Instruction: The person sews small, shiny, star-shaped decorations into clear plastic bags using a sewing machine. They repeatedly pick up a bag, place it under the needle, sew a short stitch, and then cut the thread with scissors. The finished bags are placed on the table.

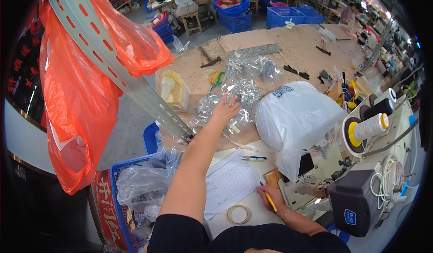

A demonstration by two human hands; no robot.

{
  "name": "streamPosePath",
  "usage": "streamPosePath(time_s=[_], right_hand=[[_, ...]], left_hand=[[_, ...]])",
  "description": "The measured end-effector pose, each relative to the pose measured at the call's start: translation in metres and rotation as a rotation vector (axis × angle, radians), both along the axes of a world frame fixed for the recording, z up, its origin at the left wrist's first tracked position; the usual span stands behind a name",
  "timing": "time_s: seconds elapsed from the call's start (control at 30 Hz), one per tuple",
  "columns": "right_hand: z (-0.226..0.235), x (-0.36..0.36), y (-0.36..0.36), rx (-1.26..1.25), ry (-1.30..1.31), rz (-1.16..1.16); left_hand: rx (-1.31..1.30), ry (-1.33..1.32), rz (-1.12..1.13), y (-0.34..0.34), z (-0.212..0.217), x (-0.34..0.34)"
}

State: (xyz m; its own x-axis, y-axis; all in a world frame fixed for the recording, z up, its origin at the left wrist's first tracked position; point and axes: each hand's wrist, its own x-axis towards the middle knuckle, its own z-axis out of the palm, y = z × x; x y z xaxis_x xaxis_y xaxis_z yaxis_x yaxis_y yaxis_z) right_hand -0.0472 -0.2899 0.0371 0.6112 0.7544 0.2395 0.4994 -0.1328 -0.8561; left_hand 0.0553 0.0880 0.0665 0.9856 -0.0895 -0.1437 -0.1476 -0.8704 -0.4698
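My left hand (pixel 225 109) reaches forward with fingers spread and rests on a pile of clear plastic bags holding small silvery parts (pixel 234 95). My right hand (pixel 269 197) lies near my body on the white table and holds a yellow pen (pixel 269 201). Its tip sits at the edge of a white paper form with a printed grid (pixel 230 181). A roll of clear tape (pixel 238 214) lies just left of that hand. Small thread snips (pixel 253 158) lie on the table above the form.
A big white plastic bag (pixel 295 117) bulges right of the pile. A sewing machine (pixel 370 181) with thread cones (pixel 369 127) stands at right. An orange bag (pixel 85 95) hangs on a slotted metal rail at left. A blue crate (pixel 118 208) of clear bags sits below. Scissors (pixel 215 78) and a hammer (pixel 208 59) lie farther back; people sit at benches beyond.
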Motion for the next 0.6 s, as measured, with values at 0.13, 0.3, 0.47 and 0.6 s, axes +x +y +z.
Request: streamPosePath(time_s=[0.13, 0.3, 0.47, 0.6], right_hand=[[-0.003, -0.010, -0.045, -0.252, -0.210, 0.161], [-0.033, -0.014, -0.067, -0.166, -0.408, 0.260], [-0.036, -0.015, -0.066, -0.199, -0.423, 0.226], [-0.033, -0.017, -0.066, -0.201, -0.439, 0.224]], left_hand=[[0.007, 0.101, 0.010, -0.013, 0.025, -0.002], [-0.223, 0.069, 0.210, -0.016, 0.063, -0.027], [-0.578, -0.168, 0.544, -0.009, 0.095, -0.036], [-0.882, -0.214, 0.698, 0.002, 0.127, -0.034]])
